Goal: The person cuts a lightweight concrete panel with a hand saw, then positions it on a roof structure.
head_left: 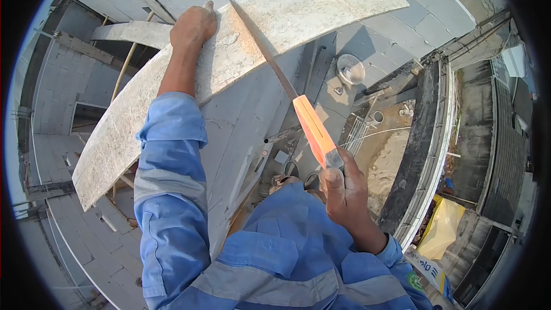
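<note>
A long pale board [321, 8], dusty and rough, stretches across the upper part of the view and looks curved through the lens. My left hand [194, 26] grips it near its far edge, with the fingertips hidden. My right hand [347, 192] is closed around the end of the orange handle [314, 129] of a handsaw. The saw's blade [264, 49] lies across the board, to the right of my left hand. Orange-tinted dust [244, 31] is spread on the board beside the blade.
Below the board stands a grey block wall [247, 103]. A round pan [350, 69] and a small bucket [377, 116] are on lower surfaces to the right. A bamboo pole [123, 72] leans at left, and a yellow sheet [442, 227] lies at lower right.
</note>
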